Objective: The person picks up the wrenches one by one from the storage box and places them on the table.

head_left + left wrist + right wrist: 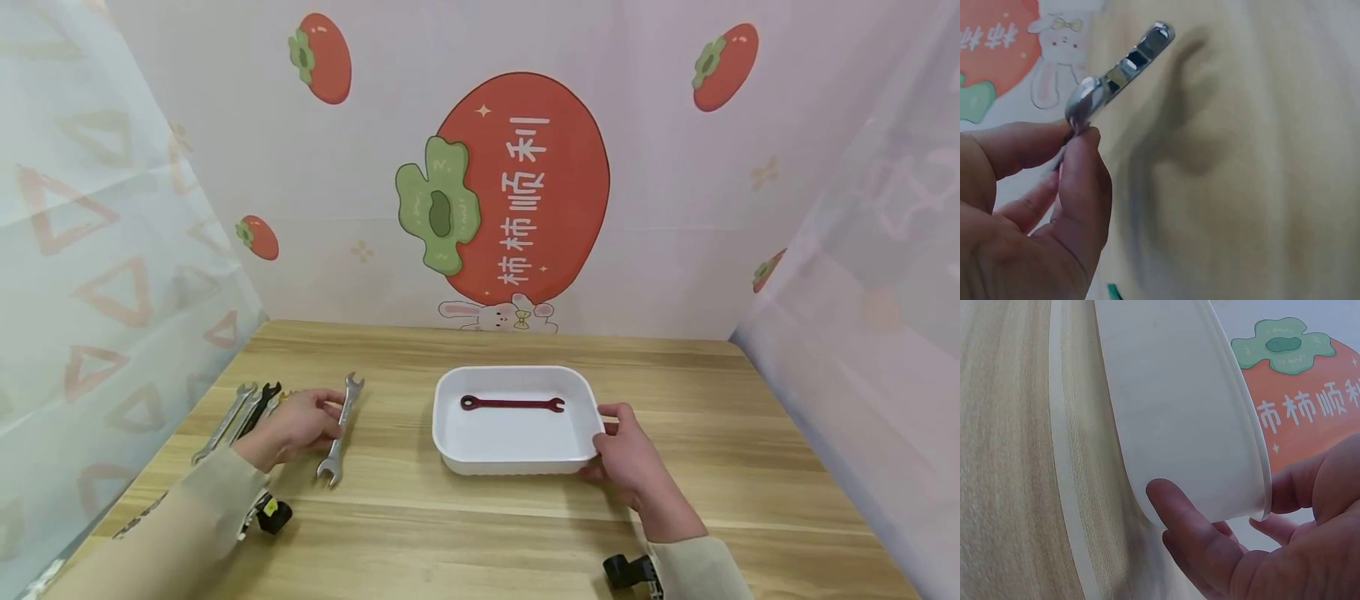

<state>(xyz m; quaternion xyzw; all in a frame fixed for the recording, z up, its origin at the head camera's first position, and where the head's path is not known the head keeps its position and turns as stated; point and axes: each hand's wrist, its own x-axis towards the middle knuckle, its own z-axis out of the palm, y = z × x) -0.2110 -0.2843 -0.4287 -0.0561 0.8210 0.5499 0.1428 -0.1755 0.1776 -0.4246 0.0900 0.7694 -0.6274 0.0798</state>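
Observation:
My left hand [303, 425] pinches a silver double open-ended wrench [342, 437] near its middle, left of the tray. In the left wrist view, thumb and fingers hold the wrench [1132, 62] above the table, its shadow falling on the wood. On the right, my right hand [630, 454] grips the right end of a white plastic tray [510, 442]. The right wrist view has its fingers at the corner of the tray wall [1175, 406]. Inside the tray lies a dark red combination wrench [517, 404], ring end to the left.
Several more wrenches lie side by side at the table's left, including a silver one [225, 423] and a black one [262, 407]; my left hand and sleeve partly cover them. Printed cloth [660, 208] hangs behind the wooden table [480, 542] and along both sides.

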